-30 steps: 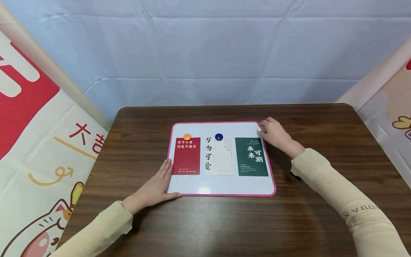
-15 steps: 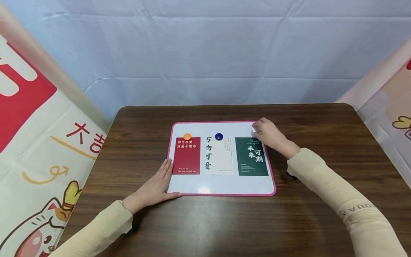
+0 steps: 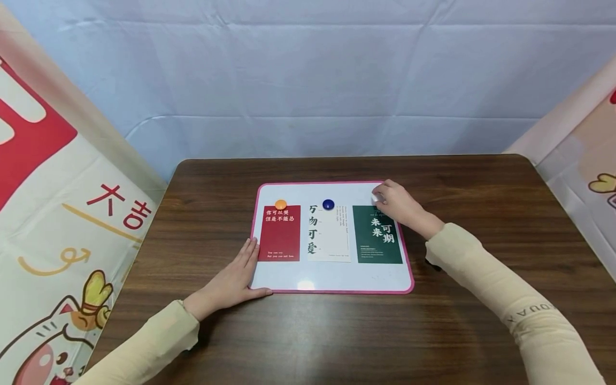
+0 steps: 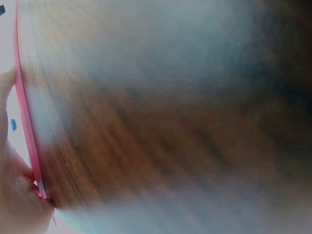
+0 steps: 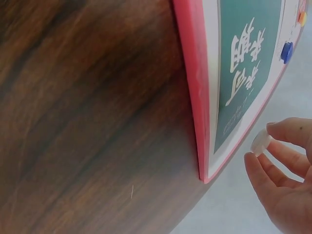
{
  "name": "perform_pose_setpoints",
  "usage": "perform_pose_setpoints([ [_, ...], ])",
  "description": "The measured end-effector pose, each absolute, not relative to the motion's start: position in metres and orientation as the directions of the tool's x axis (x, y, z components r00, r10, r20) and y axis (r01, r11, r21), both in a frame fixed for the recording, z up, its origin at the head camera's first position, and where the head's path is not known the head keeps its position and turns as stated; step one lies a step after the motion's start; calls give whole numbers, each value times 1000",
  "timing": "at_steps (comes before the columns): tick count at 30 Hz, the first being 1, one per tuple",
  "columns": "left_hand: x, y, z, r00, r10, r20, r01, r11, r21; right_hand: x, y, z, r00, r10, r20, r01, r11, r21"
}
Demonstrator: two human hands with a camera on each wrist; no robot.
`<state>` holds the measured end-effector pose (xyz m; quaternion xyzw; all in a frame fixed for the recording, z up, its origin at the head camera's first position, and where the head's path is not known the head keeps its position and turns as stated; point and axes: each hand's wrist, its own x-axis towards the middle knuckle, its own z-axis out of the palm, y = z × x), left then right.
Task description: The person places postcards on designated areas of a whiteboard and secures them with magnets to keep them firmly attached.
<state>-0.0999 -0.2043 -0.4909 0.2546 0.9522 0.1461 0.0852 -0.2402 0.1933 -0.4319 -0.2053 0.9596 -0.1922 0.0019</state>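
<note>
A whiteboard [image 3: 332, 278] with a pink rim lies on the brown table. My left hand [image 3: 232, 278] rests along its front left corner, fingers straight on the left edge and thumb by the front edge. Between thumb and fingers, my right hand [image 3: 403, 206] pinches a round white magnet [image 5: 262, 142] over the board's far right part, near the top of a green card [image 3: 378, 246]. An orange magnet [image 3: 280, 205] sits at the top of a red card [image 3: 281, 238], and a dark blue magnet [image 3: 328, 205] at the top of a white card [image 3: 332, 240].
The wooden table [image 3: 308, 337] spreads around the board on all sides. Pale cloth [image 3: 308, 80] hangs behind its far edge. Printed sheets with cartoon drawings [image 3: 53, 331] hang at the left and right.
My right hand has moved left with the white magnet, from the board's far right corner to above the green card's top edge. The left hand has stayed in place.
</note>
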Motion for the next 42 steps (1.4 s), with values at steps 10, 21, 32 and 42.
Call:
perform_pose_setpoints([
  [10,-102,-205,-494,-858,502,-110,446,834,324,-241,190,-437,-901,-430,58,-422,839,-343],
  [21,-102,-205,-493,-859,499,-117,441,836,327,-239,189,-442,-872,-483,77,-479,814,-329],
  [32,-102,-205,-495,-858,502,-109,446,833,326,-240,189,-447,-873,-485,45,-471,818,-330],
  [42,-103,-206,-494,-855,506,-110,448,829,334,-239,189,-446,-880,-473,25,-457,833,-313],
])
